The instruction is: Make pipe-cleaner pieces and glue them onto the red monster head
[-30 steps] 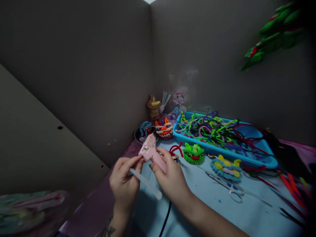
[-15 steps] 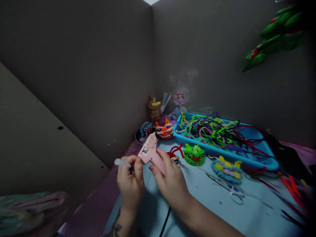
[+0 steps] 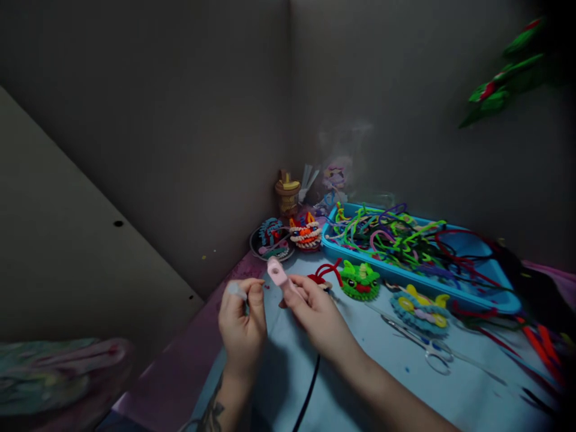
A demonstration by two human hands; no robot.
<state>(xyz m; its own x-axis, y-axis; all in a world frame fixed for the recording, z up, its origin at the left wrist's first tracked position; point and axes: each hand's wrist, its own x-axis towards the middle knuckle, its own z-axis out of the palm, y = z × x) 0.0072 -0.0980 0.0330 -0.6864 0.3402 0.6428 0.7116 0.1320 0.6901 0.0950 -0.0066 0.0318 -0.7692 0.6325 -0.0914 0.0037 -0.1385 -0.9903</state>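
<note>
My right hand (image 3: 320, 313) is wrapped round the handle of a pink glue gun (image 3: 278, 273). The gun's back end, with its round hole, faces me, and its nozzle is hidden. Just left of it, my left hand (image 3: 243, 321) pinches a translucent whitish glue stick (image 3: 236, 291), whose end sticks out toward me. Stick and gun are apart. Beyond my right hand sits a red and cream fuzzy piece (image 3: 320, 281), partly covered by the fingers. A green fuzzy animal face (image 3: 360, 281) lies to its right.
A blue tray (image 3: 416, 270) holds tangled pipe cleaners. Before it lie a blue and yellow fuzzy face (image 3: 420, 310) and scissors (image 3: 423, 344). An orange and white face (image 3: 306, 233), a round dish (image 3: 272, 254) and a brown-yellow pot (image 3: 288, 195) stand at the back. A black cord (image 3: 308, 393) runs toward me.
The glue gun has turned from side-on to back end toward me. My left hand, with the glue stick, has come away from it. The view has shifted slightly.
</note>
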